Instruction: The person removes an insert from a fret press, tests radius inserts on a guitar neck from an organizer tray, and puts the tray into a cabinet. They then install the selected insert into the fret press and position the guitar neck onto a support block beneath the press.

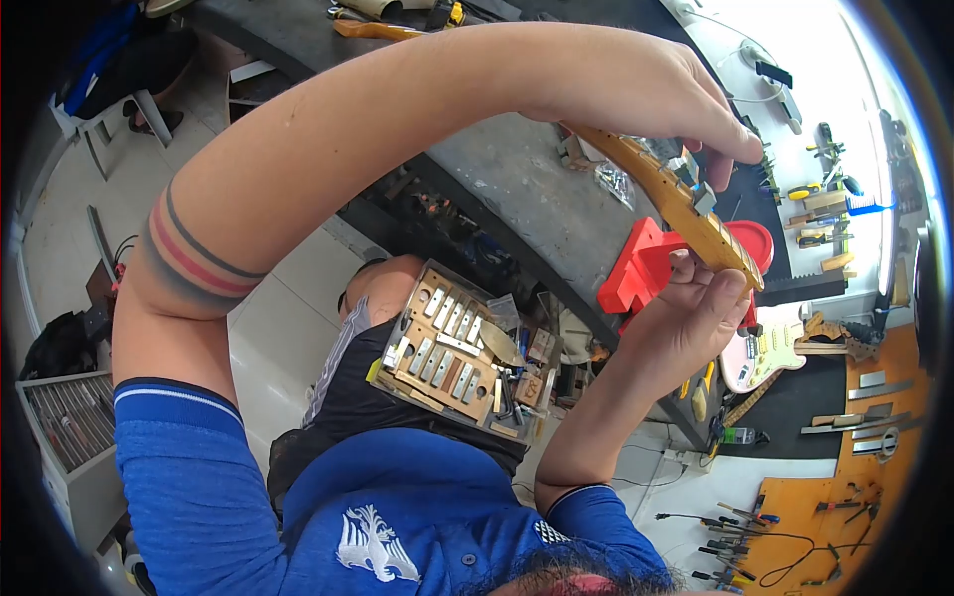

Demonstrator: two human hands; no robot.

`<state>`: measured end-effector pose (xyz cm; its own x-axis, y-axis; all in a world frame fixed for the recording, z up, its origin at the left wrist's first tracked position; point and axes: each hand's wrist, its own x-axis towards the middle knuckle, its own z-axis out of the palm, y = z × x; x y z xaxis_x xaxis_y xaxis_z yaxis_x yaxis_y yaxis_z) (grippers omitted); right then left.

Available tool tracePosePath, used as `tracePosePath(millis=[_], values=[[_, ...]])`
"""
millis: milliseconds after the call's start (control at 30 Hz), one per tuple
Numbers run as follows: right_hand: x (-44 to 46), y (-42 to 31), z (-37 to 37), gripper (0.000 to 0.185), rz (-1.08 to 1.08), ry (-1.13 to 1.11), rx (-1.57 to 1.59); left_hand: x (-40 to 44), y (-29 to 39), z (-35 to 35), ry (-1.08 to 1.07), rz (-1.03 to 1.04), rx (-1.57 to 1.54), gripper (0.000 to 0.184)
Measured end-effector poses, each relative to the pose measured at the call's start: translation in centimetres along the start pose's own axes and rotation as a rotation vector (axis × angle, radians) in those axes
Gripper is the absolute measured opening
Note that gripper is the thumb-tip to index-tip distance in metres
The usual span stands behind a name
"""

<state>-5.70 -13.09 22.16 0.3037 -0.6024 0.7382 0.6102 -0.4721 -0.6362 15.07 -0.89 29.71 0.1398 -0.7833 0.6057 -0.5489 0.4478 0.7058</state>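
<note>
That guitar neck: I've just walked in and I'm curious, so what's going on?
The person's right hand grips one end of the guitar neck. The left hand reaches over it, near a small grey block against the neck; whether it grips the block is unclear. A tray of metal-topped blocks sits on the lap.

No words or numbers can be read clearly. A white embroidered winged emblem (373, 546) marks the blue shirt (417, 472); dark characters on a small wooden block (530, 388) stay too small to decipher.
</note>
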Motion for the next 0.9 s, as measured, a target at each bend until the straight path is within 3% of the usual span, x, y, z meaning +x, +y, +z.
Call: tracePosePath(millis=[133, 267, 400, 467, 567, 600, 667, 733, 833, 900], values=[[0.1, 0.0, 0.0, 0.039, -0.010, -0.007, 0.001, 0.0, 0.3, 0.1, 0.013, 0.001, 0.063, 0.048], [0.1, 0.0, -0.3, 0.037, 0.020, 0.003, 0.002, -0.6, 3.1, -1.9, -0.193, -0.087, -0.072, 0.061], [0.2, 0.3, -0.5, 0.036, 0.013, 0.009, 0.016, -1.8, 2.6, -1.2, -0.115, 0.105, 0.010, 0.071], [0.1, 0.2, -0.5, 0.036, 0.020, 0.001, 0.013, -1.4, 2.6, -1.5, -0.155, 0.044, 0.024, 0.070], [0.1, 0.3, -0.6, 0.037, 0.022, -0.001, 0.011, 0.0, 6.0, -0.4, -0.166, -0.334, 0.209, 0.061], [0.0, 0.3, -0.6, 0.038, 0.019, 0.002, 0.009, 1.0, 8.0, 3.2, -0.049, -0.479, 0.410, 0.055], [-0.1, 0.4, -0.7, 0.038, 0.015, 0.011, 0.010, 1.4, 5.7, 4.1, -0.067, -0.413, 0.400, 0.050], [-0.2, 0.5, -0.8, 0.040, 0.015, 0.022, 0.001, 1.5, -1.8, 0.2, -0.327, 0.006, -0.038, 0.050], [-0.4, 0.4, -0.6, 0.042, 0.020, 0.033, 0.011, 1.8, -2.0, 0.6, -0.280, 0.017, -0.046, 0.055], [-0.5, 0.5, -0.7, 0.043, 0.024, 0.027, 0.016, 1.5, -2.5, -0.2, -0.135, 0.123, -0.115, 0.051]])
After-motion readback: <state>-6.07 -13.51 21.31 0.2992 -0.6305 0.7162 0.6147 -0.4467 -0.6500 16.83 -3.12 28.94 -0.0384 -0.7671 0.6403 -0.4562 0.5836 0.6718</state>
